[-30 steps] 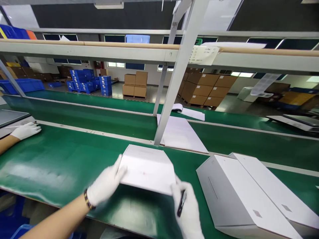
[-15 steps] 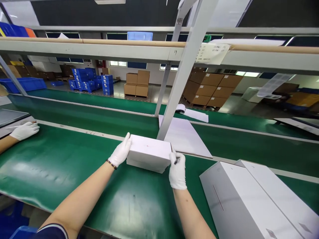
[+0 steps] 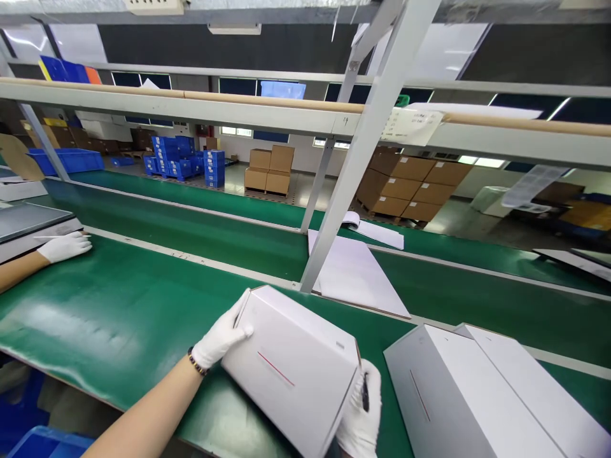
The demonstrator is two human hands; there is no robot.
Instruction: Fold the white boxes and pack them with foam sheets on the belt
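A white box [image 3: 296, 369] with a thin red line on its large face is tilted up toward me above the green work surface. My left hand [image 3: 222, 337], in a white glove, grips the box's left edge, thumb on the face and fingers behind. My right hand [image 3: 363, 407], gloved too, closes on the right edge near the lower corner. A small dark object [image 3: 366, 391] shows at the right hand's fingers; its kind is unclear. To the right stand two similar white boxes [image 3: 477, 388], side by side.
A slanted metal post [image 3: 353, 165] rises from the bench behind the box. White sheets [image 3: 356, 273] lie beside its foot. A co-worker's gloved hand [image 3: 71, 247] holds a thin white stick at the left. A blue bin [image 3: 48, 442] is below the front edge.
The white box has come closer and turned, so its large face with the red line now shows. Both my hands moved with it, the right one downward. The view has shifted slightly.
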